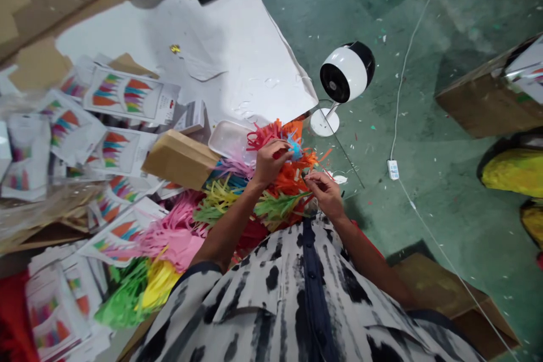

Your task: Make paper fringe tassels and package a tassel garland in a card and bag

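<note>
My left hand (271,163) is closed in a pinch on a light blue paper tassel (295,147). Just right of it, my right hand (326,195) has its fingertips pressed together; what they hold is too small to make out. Beneath and around both hands lie fringed paper tassels: a red tassel (265,137), an orange tassel (288,180) and a green tassel (278,205). Left of my wrist are a yellow-green tassel (216,198) and a lilac tassel (237,168). A clear plastic tray (218,138) sits behind my left hand.
Printed packets (125,96) pile up on the left, by a brown cardboard box (182,158). Pink tassels (178,237) lie lower left. A white table (254,56) extends ahead. A black-and-white fan (348,72) stands beyond its corner. A white cable (401,85) crosses the green floor.
</note>
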